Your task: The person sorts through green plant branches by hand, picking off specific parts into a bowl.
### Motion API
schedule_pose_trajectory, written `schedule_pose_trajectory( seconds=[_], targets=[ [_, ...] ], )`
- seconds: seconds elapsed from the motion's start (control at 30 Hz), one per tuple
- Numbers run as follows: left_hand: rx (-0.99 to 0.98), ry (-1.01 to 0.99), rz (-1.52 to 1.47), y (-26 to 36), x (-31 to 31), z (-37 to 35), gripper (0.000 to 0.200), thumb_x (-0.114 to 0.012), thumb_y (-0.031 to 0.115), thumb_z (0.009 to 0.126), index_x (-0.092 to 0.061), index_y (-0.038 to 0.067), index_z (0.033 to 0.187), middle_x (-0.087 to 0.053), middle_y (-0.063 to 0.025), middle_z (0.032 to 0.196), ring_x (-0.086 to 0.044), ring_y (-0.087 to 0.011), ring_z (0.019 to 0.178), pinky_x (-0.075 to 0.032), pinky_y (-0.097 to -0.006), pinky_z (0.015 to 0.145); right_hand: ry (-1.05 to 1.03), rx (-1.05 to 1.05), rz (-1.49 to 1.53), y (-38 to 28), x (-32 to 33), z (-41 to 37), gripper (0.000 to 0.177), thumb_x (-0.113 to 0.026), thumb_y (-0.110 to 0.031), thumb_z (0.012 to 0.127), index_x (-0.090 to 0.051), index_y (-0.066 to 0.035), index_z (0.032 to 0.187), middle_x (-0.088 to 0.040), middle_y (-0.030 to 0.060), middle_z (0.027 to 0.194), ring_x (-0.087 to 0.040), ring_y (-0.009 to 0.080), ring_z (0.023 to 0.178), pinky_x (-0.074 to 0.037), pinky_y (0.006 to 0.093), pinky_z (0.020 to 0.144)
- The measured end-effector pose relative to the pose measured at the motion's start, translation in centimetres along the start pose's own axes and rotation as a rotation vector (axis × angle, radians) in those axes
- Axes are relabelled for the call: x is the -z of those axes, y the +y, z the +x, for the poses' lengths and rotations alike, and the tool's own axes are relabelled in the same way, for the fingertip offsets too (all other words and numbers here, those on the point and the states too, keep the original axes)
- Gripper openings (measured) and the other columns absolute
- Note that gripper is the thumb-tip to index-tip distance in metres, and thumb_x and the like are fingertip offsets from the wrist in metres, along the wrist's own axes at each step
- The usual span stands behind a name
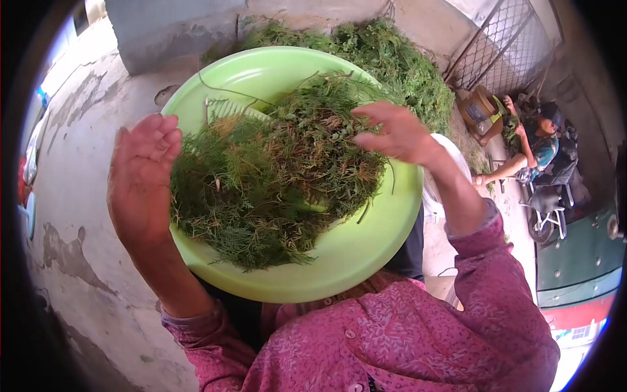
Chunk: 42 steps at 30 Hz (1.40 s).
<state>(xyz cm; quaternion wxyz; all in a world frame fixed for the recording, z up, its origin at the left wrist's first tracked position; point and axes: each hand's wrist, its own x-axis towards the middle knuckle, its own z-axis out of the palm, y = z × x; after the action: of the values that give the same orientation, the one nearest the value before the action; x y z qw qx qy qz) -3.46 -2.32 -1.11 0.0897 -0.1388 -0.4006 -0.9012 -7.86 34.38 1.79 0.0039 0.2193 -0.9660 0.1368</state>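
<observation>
A round light-green plastic tray (pixel 366 251) rests on my lap, heaped with green and brownish cypress-like sprigs (pixel 274 183). My left hand (pixel 140 179) is at the tray's left rim, palm turned toward the heap, fingers together and touching the sprigs' edge. My right hand (pixel 395 134) hovers over the heap's right side, fingers spread and curled, fingertips brushing the sprigs. Neither hand clearly holds anything. My pink patterned sleeves (pixel 496 287) show below.
A large pile of the same green sprigs (pixel 398 59) lies on the concrete ground behind the tray. At right another person (pixel 535 147) sits near a cardboard box (pixel 477 108) and a wire fence (pixel 503 39). Bare cracked concrete (pixel 72 215) stretches to the left.
</observation>
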Motion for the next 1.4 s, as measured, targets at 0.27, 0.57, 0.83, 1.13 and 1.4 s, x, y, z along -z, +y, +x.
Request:
schedule_pose_trajectory(
  seconds=[0.27,0.57,0.83,1.13,1.4],
  targets=[
    [-0.056,0.179,0.053,0.5,0.6,0.4,0.034,-0.041,0.023,0.095,-0.055,-0.006,0.105,-0.062,-0.0166,0.097,-0.058,-0.0202,0.088,-0.045,-0.0305,0.082,-0.047,0.205,-0.048,-2.5,-6.8,10.3,0.038,-0.061,-0.019,0.078,-0.056,-0.003,0.112,-0.059,0.0171,0.103,-0.060,0.0285,0.090,-0.047,0.0361,0.084],
    [-0.040,0.159,0.364,-1.0,1.6,-0.1,0.026,-0.050,0.023,0.091,-0.064,0.002,0.088,-0.065,-0.0081,0.080,-0.059,-0.0128,0.071,-0.047,-0.0255,0.070,-0.329,0.075,-0.180,0.0,-10.9,17.3,0.036,-0.060,-0.014,0.065,-0.062,-0.003,0.099,-0.063,0.0178,0.092,-0.060,0.0328,0.086,-0.048,0.0362,0.078],
    [0.117,0.213,0.340,-1.3,0.9,-1.0,0.026,-0.054,0.025,0.089,-0.065,0.002,0.085,-0.065,-0.0067,0.079,-0.057,-0.0117,0.069,-0.046,-0.0250,0.069,-0.484,-0.011,-0.286,-2.1,-10.0,16.4,0.049,-0.064,-0.018,0.067,-0.054,-0.003,0.113,-0.059,0.0172,0.111,-0.056,0.0303,0.102,-0.045,0.0348,0.089],
    [0.094,0.149,0.328,-1.4,2.2,-0.4,0.024,-0.054,0.024,0.088,-0.066,0.002,0.087,-0.064,-0.0048,0.078,-0.055,-0.0104,0.068,-0.045,-0.0244,0.067,-0.416,0.020,-0.306,-3.1,-9.6,14.9,0.042,-0.064,-0.021,0.068,-0.058,-0.002,0.105,-0.061,0.0175,0.105,-0.058,0.0314,0.095,-0.046,0.0359,0.085],
    [0.117,0.054,0.378,-1.7,2.0,-0.4,0.025,-0.055,0.023,0.088,-0.065,0.000,0.087,-0.064,-0.0056,0.078,-0.055,-0.0106,0.067,-0.045,-0.0239,0.066,-0.284,0.104,0.105,-6.4,-9.8,12.3,0.029,-0.062,-0.014,0.071,-0.060,-0.003,0.098,-0.063,0.0122,0.079,-0.059,0.0233,0.072,-0.048,0.0355,0.067]
  ],
)
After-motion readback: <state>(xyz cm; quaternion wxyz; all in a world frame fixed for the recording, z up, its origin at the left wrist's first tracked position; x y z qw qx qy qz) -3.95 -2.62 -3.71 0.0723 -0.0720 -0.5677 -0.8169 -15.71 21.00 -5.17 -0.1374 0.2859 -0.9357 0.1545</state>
